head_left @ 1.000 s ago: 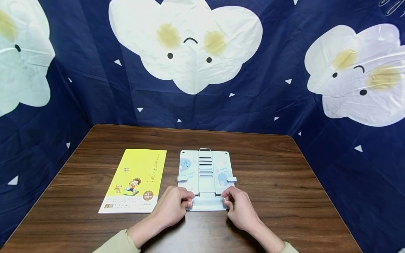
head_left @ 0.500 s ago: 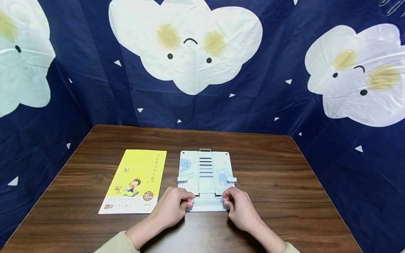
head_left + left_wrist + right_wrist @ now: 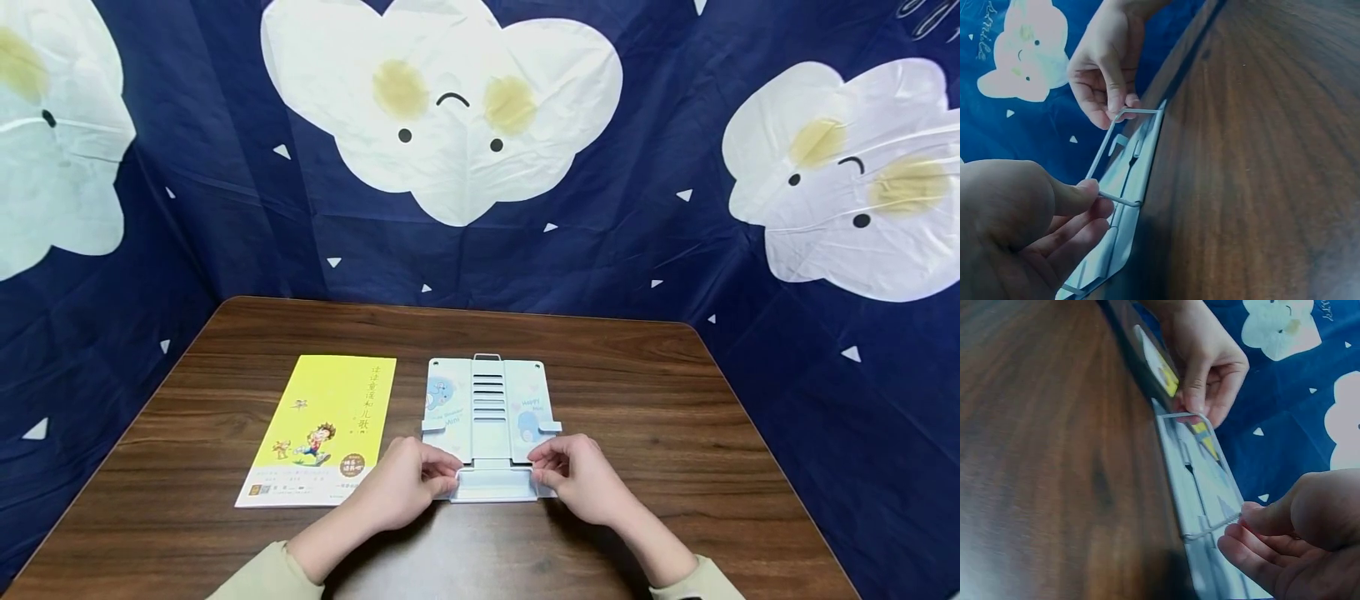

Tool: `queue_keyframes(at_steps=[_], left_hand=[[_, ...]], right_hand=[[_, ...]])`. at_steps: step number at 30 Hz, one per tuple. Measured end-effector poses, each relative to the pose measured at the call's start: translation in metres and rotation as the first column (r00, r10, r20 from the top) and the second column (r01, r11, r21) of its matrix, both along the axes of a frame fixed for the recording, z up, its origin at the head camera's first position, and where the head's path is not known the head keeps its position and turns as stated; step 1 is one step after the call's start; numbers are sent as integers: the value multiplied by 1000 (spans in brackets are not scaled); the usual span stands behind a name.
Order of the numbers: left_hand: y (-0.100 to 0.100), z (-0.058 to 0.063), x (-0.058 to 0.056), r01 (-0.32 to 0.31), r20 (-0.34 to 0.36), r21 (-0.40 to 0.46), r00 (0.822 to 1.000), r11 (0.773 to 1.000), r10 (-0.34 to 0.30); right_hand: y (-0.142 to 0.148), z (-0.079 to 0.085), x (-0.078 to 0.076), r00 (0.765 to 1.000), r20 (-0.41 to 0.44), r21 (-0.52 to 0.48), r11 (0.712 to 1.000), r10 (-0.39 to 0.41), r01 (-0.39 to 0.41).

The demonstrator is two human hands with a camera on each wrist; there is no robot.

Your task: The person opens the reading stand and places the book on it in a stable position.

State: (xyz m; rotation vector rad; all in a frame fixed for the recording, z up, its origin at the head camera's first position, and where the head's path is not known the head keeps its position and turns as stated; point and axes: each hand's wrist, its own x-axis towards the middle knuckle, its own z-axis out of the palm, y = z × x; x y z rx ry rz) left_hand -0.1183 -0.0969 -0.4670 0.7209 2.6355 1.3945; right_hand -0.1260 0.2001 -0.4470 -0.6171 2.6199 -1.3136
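Note:
A pale blue book stand with cartoon prints lies flat on the table, slotted down its centre. Along its near edge a thin wire frame stands up from the base, plain in both wrist views. My left hand pinches the frame's left corner between thumb and forefinger. At the opposite corner, my right hand holds the wire between thumb tip and fingertips, the other fingers loosely bent. Two small page clips stick out at the stand's sides.
Left of the stand lies a yellow children's book, cover up, close to my left hand. The brown wooden table is bordered by a dark blue cloth backdrop with white clouds.
Both forearms have swung slightly outward, and the right hand has shifted a little to the right with its fingers straighter. The stand has stayed put.

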Motion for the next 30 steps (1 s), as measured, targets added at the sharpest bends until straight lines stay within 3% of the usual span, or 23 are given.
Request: queue_keyframes(at_steps=[8,18,27,30], left_hand=[[-6,11,-10,-24,39,59,999,998,22],[-18,29,-32,-93,99,134,992,987,80],[-28,34,-53,-142,138,193,984,971,116],[-32,34,-60,-188,165,180,973,966,159]], right_hand=[[7,10,-12,1000,15,-82,997,4,-3],[14,26,-26,998,28,-128,990,-50,53],[20,28,-44,991,82,-188,975,-103,116],[22,26,-52,987,100,-201,969,-124,142]])
